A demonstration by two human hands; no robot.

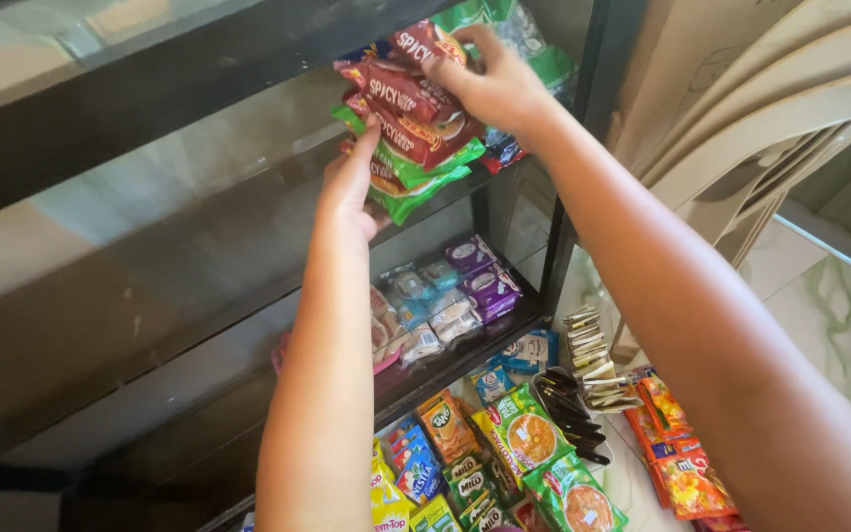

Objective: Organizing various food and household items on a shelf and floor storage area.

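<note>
A stack of flat noodle packets (408, 128), dark red on top and green beneath, lies on a dark shelf board (164, 84) of a metal rack. My right hand (492, 84) rests on top of the stack, fingers curled over a red packet at its far edge. My left hand (350, 187) presses against the near side of the stack with an open palm, fingers up along the packets' edge. Both arms reach up from the bottom of the view.
The shelf below holds small purple and blue snack packs (457, 286). On the floor lie green, orange and yellow sachets (504, 453), black packets (573, 409) and orange packs (682, 463). Beige plastic chairs (770, 118) are stacked at the right.
</note>
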